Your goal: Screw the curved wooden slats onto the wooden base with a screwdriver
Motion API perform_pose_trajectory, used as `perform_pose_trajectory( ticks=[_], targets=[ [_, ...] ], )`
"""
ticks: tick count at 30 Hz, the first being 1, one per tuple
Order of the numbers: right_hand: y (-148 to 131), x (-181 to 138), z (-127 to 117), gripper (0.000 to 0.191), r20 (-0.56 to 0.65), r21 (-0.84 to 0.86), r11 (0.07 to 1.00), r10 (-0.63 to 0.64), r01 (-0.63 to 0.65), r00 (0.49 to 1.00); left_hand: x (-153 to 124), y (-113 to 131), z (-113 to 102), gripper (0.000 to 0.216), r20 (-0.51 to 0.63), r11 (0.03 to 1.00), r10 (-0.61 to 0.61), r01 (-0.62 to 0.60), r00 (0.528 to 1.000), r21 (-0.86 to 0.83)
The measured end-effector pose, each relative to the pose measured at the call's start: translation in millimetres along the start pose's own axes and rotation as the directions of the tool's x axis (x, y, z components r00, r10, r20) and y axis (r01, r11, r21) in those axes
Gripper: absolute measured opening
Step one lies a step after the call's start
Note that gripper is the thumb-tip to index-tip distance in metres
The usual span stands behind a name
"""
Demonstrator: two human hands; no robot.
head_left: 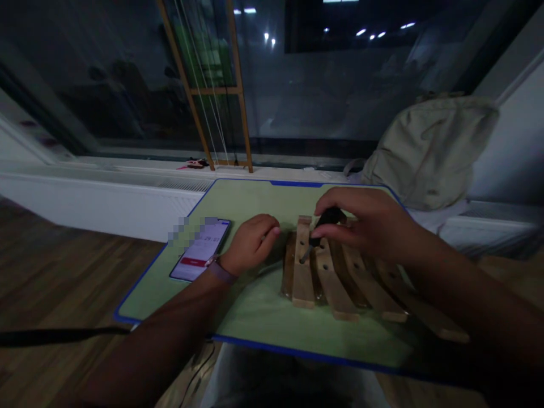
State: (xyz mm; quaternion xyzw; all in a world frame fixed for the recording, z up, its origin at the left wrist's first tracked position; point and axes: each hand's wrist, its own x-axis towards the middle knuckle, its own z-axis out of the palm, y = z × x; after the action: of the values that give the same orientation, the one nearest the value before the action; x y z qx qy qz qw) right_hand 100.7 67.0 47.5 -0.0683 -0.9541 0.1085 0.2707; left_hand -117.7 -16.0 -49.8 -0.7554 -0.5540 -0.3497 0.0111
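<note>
My right hand grips a screwdriver by its black handle. The thin shaft slants down to the left, its tip at a dark hole in the leftmost wooden bar. Several such bars, each with holes, lie side by side on brown, shiny strips. The bars farther right are partly covered by my right hand and forearm. To the left of the bars, my left hand is closed just above the table, its fingers curled with the thumb against them. Whatever it may hold is hidden.
The small green table has a blue rim. A phone with a lit screen lies at its left, beside my left wrist. Beyond stand a wooden frame with cords on the windowsill and a pale backpack at the right.
</note>
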Motion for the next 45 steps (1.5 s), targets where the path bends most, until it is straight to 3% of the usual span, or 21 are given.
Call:
perform_pose_trajectory(
  ticks=[3, 6, 11, 15, 19, 22, 26, 29, 34, 38, 42, 45],
  targets=[
    [3, -1, -8, 0.019, 0.144, 0.048, 0.998, -0.056, 0.050, 0.988, -1, 0, 0, 0.039, 0.084, 0.994, 0.055, -0.046, 0.995, -0.103],
    [2, -3, -14, 0.029, 0.194, 0.097, 0.992, -0.094, 0.076, 0.976, -2, -1, 1, 0.044, 0.115, 0.980, 0.113, -0.092, 0.987, -0.176],
    [0, -2, -3, 0.031, 0.118, 0.162, 0.984, -0.096, 0.076, 0.988, -3, -6, 6, 0.050, 0.187, 0.958, 0.207, -0.161, 0.960, -0.237],
    [3, 0, 2, 0.020, 0.045, 0.047, 0.999, -0.014, 0.012, 0.999, -3, -8, 9, 0.049, 0.221, 0.954, 0.207, -0.146, 0.953, -0.263],
    [5, 0, -12, 0.020, 0.139, 0.092, 0.989, -0.132, 0.120, 0.981, -3, -9, 9, 0.048, 0.232, 0.947, 0.184, -0.108, 0.955, -0.303],
    [2, -1, -16, 0.026, 0.128, 0.169, 0.970, -0.196, 0.173, 0.972, -3, -9, 10, 0.050, 0.247, 0.946, 0.153, -0.070, 0.957, -0.315],
    [0, -1, -8, 0.014, 0.044, 0.061, 0.992, -0.110, 0.108, 0.993, -4, -10, 11, 0.049, 0.238, 0.947, 0.133, -0.053, 0.962, -0.317],
    [1, -1, -6, 0.023, 0.037, -0.064, 0.997, -0.034, 0.036, 0.999, -4, -11, 12, 0.048, 0.239, 0.945, 0.138, -0.055, 0.961, -0.323],
    [-4, -1, -10, 0.026, 0.140, 0.047, 0.997, -0.068, 0.062, 0.988, -3, -10, 11, 0.051, 0.238, 0.946, 0.126, -0.045, 0.963, -0.320],
    [-6, -2, -7, 0.033, 0.135, 0.161, 0.979, -0.143, 0.121, 0.980, -4, -11, 11, 0.046, 0.237, 0.937, 0.132, -0.043, 0.962, -0.347],
    [-2, -2, -3, 0.028, 0.021, 0.091, 0.995, -0.047, 0.045, 0.999, -4, -12, 13, 0.047, 0.247, 0.932, 0.143, -0.047, 0.958, -0.359],
    [-3, -2, -3, 0.023, 0.060, 0.054, 0.999, -0.005, 0.002, 0.998, -4, -12, 13, 0.045, 0.229, 0.927, 0.157, -0.063, 0.961, -0.370]
  ],
)
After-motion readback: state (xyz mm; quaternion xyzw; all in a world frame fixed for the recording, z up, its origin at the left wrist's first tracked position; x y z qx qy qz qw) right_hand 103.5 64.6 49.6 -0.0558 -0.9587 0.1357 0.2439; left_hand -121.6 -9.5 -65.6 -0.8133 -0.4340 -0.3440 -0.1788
